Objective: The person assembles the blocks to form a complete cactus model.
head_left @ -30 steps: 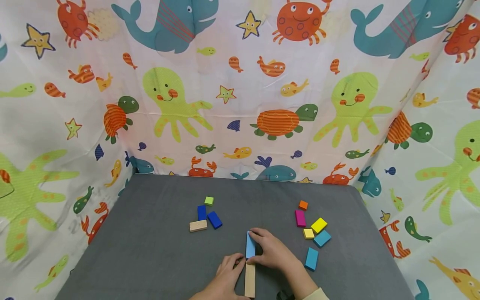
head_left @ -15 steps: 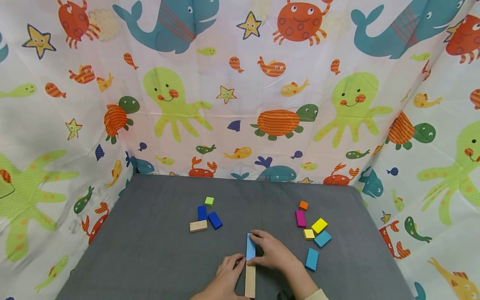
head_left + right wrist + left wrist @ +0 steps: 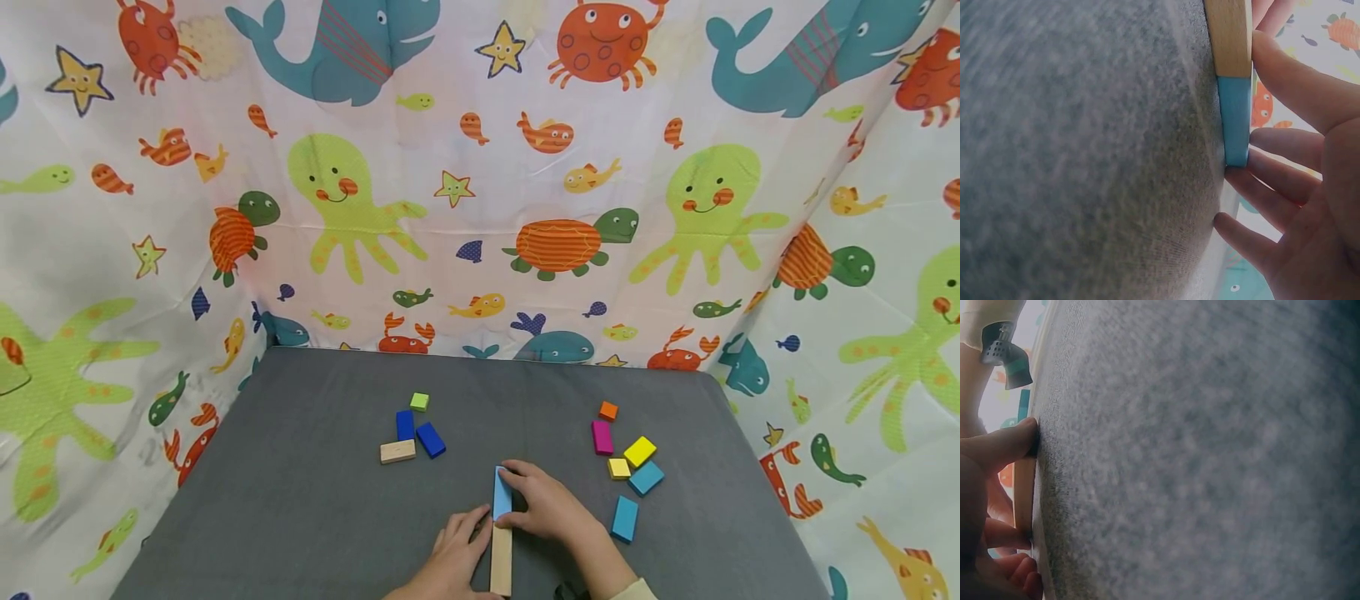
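Note:
A light blue block [image 3: 502,495] lies end to end with a longer plain wooden block [image 3: 501,560] near the front of the grey table. My right hand [image 3: 551,504] holds the blue block, fingertips at its far end and thumb by the joint. In the right wrist view, the blue block [image 3: 1235,122] meets the wooden block [image 3: 1230,37] flush. My left hand [image 3: 450,557] grips the wooden block from its left side. The left wrist view has the left thumb [image 3: 1013,440] and fingers spread along the wooden block's side [image 3: 1024,500].
At the back left are two dark blue blocks [image 3: 431,440], a green cube [image 3: 419,402] and a wooden block [image 3: 397,452]. Orange, magenta, yellow and light blue blocks [image 3: 624,518] lie to the right. A sea-animal patterned curtain [image 3: 480,192] encloses the grey table [image 3: 315,500].
The blue block and right hand have shifted very slightly toward me since a second ago. My left fingers have moved a little against the wooden block; the other blocks stay put.

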`<state>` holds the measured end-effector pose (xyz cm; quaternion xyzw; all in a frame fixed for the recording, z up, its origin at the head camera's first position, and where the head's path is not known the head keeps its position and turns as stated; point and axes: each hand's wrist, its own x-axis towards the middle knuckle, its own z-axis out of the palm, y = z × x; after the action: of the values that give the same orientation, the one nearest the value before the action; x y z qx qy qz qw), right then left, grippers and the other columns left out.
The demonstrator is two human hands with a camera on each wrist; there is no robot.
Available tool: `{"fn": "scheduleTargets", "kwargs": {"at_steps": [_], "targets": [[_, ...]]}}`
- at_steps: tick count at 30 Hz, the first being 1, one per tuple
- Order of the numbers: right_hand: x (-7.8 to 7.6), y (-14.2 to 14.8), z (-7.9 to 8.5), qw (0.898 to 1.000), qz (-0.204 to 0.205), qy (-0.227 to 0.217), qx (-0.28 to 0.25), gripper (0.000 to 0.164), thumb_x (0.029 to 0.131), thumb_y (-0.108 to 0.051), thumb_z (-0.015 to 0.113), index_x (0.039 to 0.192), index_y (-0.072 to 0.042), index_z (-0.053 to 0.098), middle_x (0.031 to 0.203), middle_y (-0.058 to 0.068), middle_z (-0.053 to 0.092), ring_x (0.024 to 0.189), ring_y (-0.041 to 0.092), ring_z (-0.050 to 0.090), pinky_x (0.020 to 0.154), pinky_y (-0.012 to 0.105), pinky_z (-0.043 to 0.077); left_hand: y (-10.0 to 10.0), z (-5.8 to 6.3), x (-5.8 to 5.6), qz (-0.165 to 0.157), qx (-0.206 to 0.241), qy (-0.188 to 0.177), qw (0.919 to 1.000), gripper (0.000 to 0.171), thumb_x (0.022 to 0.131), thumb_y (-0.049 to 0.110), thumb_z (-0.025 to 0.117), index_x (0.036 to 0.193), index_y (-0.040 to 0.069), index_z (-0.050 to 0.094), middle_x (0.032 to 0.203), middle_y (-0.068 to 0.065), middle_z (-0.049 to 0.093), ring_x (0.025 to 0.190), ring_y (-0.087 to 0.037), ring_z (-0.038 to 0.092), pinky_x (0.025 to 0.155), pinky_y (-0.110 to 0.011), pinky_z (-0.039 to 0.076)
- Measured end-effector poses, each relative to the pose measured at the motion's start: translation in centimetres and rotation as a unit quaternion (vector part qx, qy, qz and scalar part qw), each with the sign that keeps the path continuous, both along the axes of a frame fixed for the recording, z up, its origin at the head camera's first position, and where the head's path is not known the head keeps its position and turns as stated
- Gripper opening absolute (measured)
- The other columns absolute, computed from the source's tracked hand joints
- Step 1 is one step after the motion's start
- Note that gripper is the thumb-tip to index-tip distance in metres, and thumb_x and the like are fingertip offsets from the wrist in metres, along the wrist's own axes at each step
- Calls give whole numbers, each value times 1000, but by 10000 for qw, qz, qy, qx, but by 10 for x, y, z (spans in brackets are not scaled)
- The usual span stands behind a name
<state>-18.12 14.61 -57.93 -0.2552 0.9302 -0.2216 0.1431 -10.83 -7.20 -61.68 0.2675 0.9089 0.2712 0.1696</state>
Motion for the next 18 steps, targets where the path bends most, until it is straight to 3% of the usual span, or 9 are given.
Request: {"fn": "scheduleTargets", "kwargs": {"at_steps": [8, 15, 18], "targets": [[0, 1, 0, 10000, -9, -34, -54, 79, 86, -50, 77, 150, -12, 50, 154, 10, 46, 138, 31, 48, 108, 52, 44, 1, -4, -1, 32, 108, 14, 9999, 103, 80, 76, 63, 156, 10, 38, 163, -6, 27, 135, -29, 35, 100, -55, 42], [-1, 5, -1, 9989, -48, -178, -441, 77, 88, -52, 74, 152, -17, 48, 155, 9, 45, 140, 33, 46, 110, 55, 41, 3, 0, -5, 288, 541, -558, 9966, 95, 88, 71, 61, 160, 18, 30, 165, -6, 25, 138, -29, 34, 105, -61, 38], [-1, 7, 1, 9978, -41, -30, -654, 74, 89, -51, 73, 150, -17, 50, 154, 8, 47, 139, 32, 46, 109, 55, 41, 2, 3, -9, 157, 519, -290, 9981, 85, 93, 67, 56, 160, 21, 31, 165, -5, 27, 137, -29, 36, 101, -58, 40]]}}
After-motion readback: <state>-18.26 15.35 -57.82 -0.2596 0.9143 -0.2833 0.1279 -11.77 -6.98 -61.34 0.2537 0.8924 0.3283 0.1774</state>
